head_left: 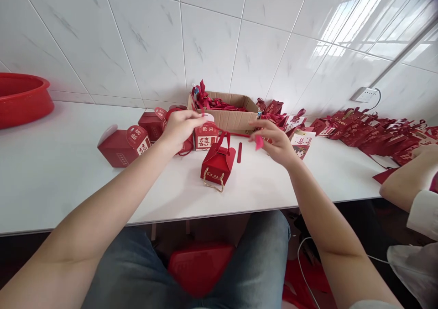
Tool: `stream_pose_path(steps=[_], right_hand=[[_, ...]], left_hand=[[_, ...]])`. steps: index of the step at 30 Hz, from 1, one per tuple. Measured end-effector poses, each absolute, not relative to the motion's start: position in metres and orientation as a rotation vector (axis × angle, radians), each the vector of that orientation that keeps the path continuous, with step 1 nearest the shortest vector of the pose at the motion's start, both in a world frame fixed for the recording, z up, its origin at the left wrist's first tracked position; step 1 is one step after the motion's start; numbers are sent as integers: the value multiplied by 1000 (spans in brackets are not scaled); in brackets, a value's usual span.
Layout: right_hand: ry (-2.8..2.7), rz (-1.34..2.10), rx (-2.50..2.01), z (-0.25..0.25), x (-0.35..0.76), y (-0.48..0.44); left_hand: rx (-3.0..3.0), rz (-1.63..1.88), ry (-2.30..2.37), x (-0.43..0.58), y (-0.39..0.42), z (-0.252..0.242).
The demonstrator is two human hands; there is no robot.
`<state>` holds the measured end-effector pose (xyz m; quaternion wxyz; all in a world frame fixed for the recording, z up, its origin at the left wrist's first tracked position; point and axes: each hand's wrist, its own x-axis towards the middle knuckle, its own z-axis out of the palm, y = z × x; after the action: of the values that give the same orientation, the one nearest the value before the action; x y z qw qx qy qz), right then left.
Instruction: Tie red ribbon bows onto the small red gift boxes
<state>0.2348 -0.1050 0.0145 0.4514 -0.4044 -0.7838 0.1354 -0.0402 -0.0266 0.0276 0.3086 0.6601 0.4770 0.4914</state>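
Observation:
Between my raised hands a red ribbon (pixel 236 134) is stretched above the table. My left hand (pixel 183 125) pinches one end, fingers closed. The other end is in my right hand (pixel 270 139), with a bright red tail hanging by its fingers. Below the ribbon a small red gift box (pixel 218 165) stands upright on the white table, with a gold cord handle (pixel 214 186) at its front and ribbon loops on top. A narrow dark red strip (pixel 239 153) lies just right of the box.
Behind is a cardboard box (pixel 229 118) of red ribbons. More red boxes (pixel 125 147) stand at the left, and many red bags (pixel 362 131) line the right. A red basin (pixel 25 100) is at the far left. A person's arm (pixel 407 181) rests at the right edge.

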Motion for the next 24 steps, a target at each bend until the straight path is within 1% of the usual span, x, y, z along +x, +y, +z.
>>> stream_pose_path(steps=[3, 5, 7, 10, 14, 16, 18, 20, 21, 24], right_hand=[[-1743, 506, -1232, -34, 274, -127], [-1648, 615, -1357, -63, 291, -136], [-1586, 732, -1389, -82, 296, -139], [-1471, 833, -1358, -93, 293, -134], [-1292, 956, -1414, -89, 294, -122], [-1211, 918, -1413, -82, 297, -117], [-1214, 778, -1356, -70, 294, -111], [-1342, 626, -1277, -53, 281, -106], [-1462, 586, -1239, -45, 271, -102], [-1944, 576, -1101, -24, 238, -89]], left_hand=[[1764, 1359, 1510, -83, -28, -6], [1866, 1143, 1758, -100, -29, -25], [2001, 1019, 1821, -106, -28, -37], [2029, 903, 1894, -103, -25, -40], [2080, 670, 1985, -100, -24, -33], [2224, 745, 1990, -96, -29, -30], [2384, 967, 1893, -85, -36, -28], [2487, 1105, 1635, -70, -44, -26], [2516, 1086, 1478, -62, -47, -25], [2468, 802, 1044, -43, -53, -24]])
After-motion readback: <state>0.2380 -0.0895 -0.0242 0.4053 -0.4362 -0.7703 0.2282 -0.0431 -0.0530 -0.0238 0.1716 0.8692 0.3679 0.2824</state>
